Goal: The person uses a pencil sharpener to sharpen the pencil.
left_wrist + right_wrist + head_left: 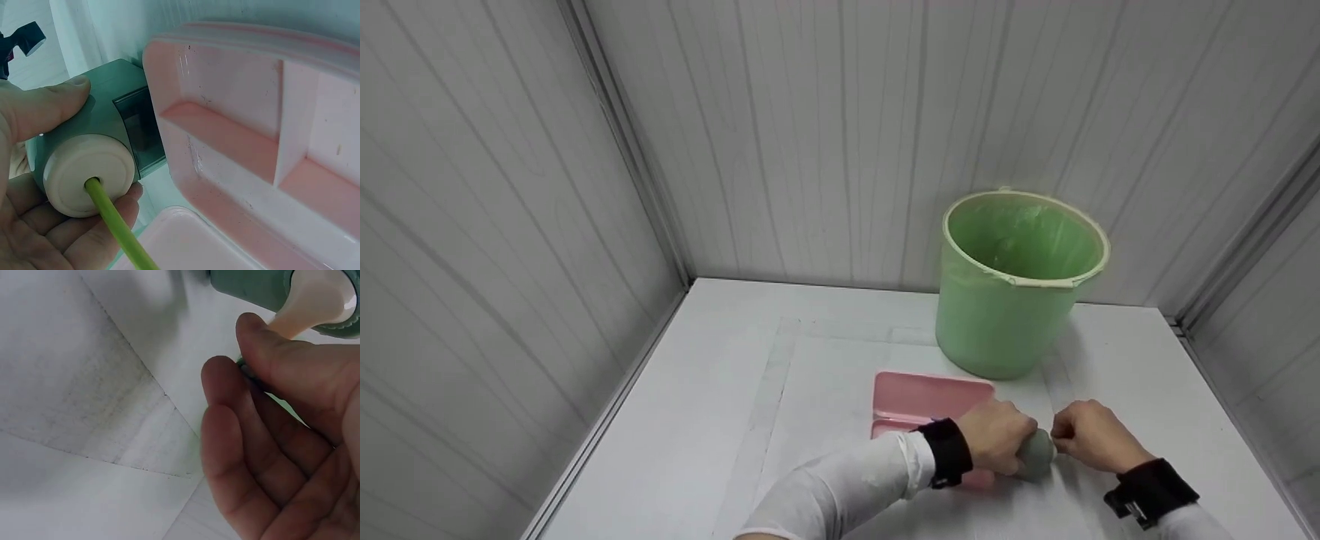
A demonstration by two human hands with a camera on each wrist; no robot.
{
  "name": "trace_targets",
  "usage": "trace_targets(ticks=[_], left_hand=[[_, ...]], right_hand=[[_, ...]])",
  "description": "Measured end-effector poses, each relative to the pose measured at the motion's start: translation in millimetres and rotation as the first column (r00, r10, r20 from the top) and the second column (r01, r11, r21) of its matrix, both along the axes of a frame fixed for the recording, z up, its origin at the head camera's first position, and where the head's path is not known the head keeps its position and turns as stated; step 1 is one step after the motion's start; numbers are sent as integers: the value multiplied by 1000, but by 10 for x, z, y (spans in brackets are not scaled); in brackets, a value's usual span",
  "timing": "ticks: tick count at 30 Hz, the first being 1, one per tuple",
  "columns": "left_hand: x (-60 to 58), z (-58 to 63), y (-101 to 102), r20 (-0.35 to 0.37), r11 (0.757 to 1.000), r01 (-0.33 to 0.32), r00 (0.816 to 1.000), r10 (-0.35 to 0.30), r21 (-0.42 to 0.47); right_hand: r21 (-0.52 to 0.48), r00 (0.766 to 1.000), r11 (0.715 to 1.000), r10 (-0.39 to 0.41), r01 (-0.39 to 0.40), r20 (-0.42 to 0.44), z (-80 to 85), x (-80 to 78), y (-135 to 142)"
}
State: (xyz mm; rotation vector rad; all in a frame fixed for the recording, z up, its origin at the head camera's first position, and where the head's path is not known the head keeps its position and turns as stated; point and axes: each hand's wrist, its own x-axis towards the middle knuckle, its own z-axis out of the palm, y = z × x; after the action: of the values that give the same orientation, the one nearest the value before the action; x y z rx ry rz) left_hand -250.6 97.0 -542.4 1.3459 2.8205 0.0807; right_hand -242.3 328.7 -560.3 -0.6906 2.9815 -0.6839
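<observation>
My left hand (996, 436) grips a dark green pencil sharpener (1037, 455) with a cream round front. In the left wrist view, the thumb lies on top of its body and the fingers curl beneath. A green pencil (119, 229) sticks out of the hole in that front. My right hand (1096, 436) is at the opposite end, pinching the sharpener's cream crank handle (306, 305) between thumb and fingertips. The handle's tip is hidden by the fingers. Right beside the sharpener, an open pink box (225, 132) shows divided compartments; the left arm covers part of it in the head view.
Behind the hands, a light green bucket (1005, 322) stands on the white table (705, 405) near the back wall. Grey panelled walls (825, 150) enclose the table at the back and both sides.
</observation>
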Motion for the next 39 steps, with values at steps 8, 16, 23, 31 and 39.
trace_targets(ticks=[8, 16, 23, 31, 39], left_hand=[[15, -10, 20, 3, 1000, -8, 1000, 8, -6], [30, 5, 67, 3, 1000, -31, 1000, 31, 2], [62, -13, 65, 7, 999, -50, 999, 50, -1], [83, -15, 66, 7, 997, -76, 997, 76, 2], [109, -13, 98, -11, 995, -100, 995, 100, -13]], right_hand=[[-40, 999, 999, 24, -22, 46, -64, 37, 17], [-59, 999, 998, 23, -21, 33, -92, 52, 29], [-113, 988, 993, 61, -45, 139, -200, 137, 25], [-152, 964, 987, 91, -54, 248, -212, 222, 21], [-140, 946, 987, 119, -79, 302, -153, 263, 49]])
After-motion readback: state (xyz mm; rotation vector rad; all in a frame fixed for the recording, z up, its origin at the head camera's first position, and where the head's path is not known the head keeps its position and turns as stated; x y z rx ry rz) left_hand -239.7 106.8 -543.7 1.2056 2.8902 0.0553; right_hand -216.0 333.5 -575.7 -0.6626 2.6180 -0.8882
